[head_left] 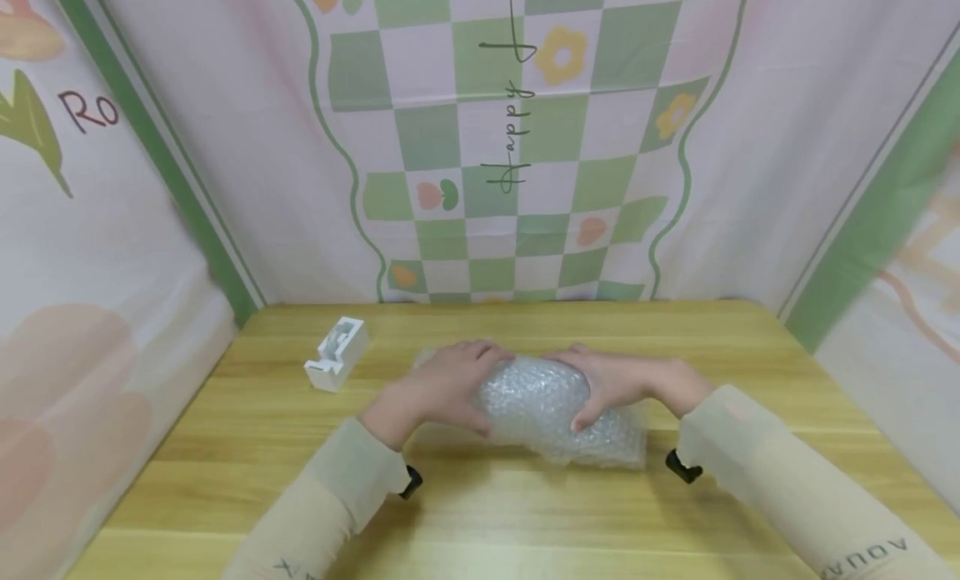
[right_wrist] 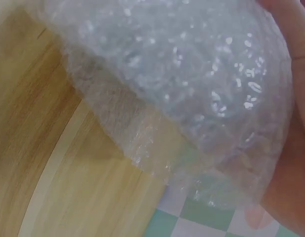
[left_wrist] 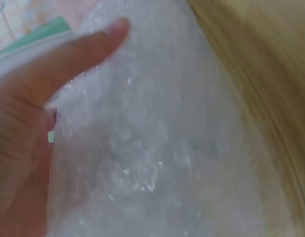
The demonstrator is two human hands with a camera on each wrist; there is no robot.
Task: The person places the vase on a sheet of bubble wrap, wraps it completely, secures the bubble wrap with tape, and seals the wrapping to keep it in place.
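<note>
A roll-like bundle of clear bubble wrap (head_left: 536,397) lies across the middle of the wooden table. What may be inside it cannot be made out. My left hand (head_left: 453,388) grips its left part, thumb on the near side and fingers over the far side. On the right part, my right hand (head_left: 611,380) holds it the same way. Seen from the left wrist, the thumb (left_wrist: 75,57) lies along the plastic. A loose flap of the wrap (right_wrist: 147,133) hangs past the bundle in the right wrist view.
A white tape dispenser (head_left: 337,355) stands on the table (head_left: 480,522) to the left, beyond my left hand. Printed cloth (head_left: 495,147) hangs behind the table's far edge, and more cloth hangs at both sides.
</note>
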